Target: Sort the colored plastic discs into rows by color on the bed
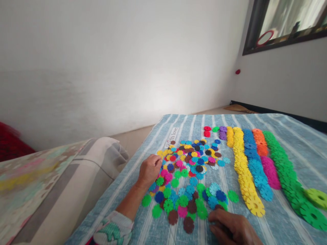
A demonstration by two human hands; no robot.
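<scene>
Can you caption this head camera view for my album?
Left hand and right hand amid loose colourful plastic discs, beside single-colour rows on a striped blue blanket.

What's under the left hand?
The left hand sits over the edge of a pile of multicoloured plastic discs; yellow, pink and green ones show around it, those beneath its palm are hidden.

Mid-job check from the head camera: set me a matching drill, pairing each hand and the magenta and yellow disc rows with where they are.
Things:
1. left hand
2. right hand
3. magenta disc row
4. yellow disc row

Places:
A. between the loose disc pile and the blue disc row
B. near edge of the pile
C. between the blue and green disc rows
D. left edge of the pile

Pairs: 1-D, 2-B, 3-C, 4-A
</scene>
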